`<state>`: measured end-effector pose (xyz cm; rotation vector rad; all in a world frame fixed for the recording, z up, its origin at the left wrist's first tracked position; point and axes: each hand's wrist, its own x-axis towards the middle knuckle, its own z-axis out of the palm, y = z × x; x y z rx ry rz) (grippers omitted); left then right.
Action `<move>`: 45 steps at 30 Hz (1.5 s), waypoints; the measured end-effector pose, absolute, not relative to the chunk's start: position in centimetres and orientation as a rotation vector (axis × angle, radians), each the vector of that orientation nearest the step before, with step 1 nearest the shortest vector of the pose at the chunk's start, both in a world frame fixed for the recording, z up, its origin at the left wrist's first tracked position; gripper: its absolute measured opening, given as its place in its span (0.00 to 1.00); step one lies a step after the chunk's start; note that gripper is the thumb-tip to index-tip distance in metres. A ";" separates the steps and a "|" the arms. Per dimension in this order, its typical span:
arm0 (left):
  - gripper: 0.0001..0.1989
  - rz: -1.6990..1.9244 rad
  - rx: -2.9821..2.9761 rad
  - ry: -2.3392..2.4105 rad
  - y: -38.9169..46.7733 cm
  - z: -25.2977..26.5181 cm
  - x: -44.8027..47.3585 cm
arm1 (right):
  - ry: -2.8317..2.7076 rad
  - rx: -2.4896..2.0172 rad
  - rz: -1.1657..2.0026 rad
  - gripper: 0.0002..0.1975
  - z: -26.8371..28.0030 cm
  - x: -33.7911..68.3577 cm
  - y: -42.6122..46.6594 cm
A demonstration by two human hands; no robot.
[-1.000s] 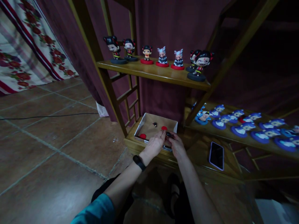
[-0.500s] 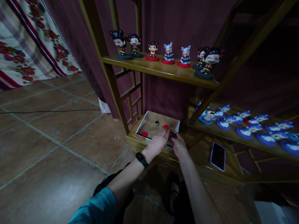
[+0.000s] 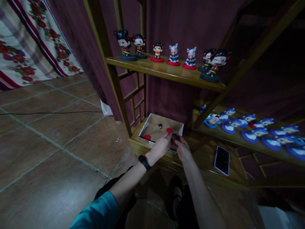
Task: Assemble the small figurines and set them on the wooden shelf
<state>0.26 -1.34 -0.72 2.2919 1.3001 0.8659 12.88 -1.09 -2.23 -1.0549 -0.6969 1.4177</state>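
Low over the front right of a shallow cardboard box [image 3: 145,126], my two hands meet. My right hand [image 3: 183,149] is closed on a small black figurine piece [image 3: 175,136], partly covered by the fingers. Just beside it, my left hand [image 3: 162,145] has its fingertips pinched together; what they grip, if anything, is too small to make out. Inside the box lie a red disc base [image 3: 169,130] beyond my fingertips, another red disc base [image 3: 147,137] at the left, and a small dark figurine part [image 3: 159,126] towards the back.
The box sits on the low wooden shelf [image 3: 137,133]. Above it, the upper shelf [image 3: 152,67] carries several figurines [image 3: 158,51]. To the right, a side shelf holds rows of blue figurines [image 3: 254,133], with a phone [image 3: 222,160] lying below. A slanting post [image 3: 209,109] stands between.
My left fingertips have shifted slightly and are pinched closer beside the black piece in my right hand. The things in the box have not moved.
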 end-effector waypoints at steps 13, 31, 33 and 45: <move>0.16 1.041 1.849 1.360 0.6 -1.6 0.0 | -0.700 -0.997 1.450 0.15 -2.1 13.1 -1.0; 0.13 1.006 0.716 0.892 0.5 -0.7 -0.5 | -0.678 -0.967 1.500 0.16 -2.1 13.0 -1.0; 0.11 1.020 0.687 0.912 0.6 -0.8 -0.6 | -0.691 -0.973 1.508 0.17 -1.8 12.8 -1.2; 0.11 1.142 0.623 1.027 1.7 -1.3 -1.7 | -0.902 -1.261 1.307 0.16 2.0 12.5 -4.1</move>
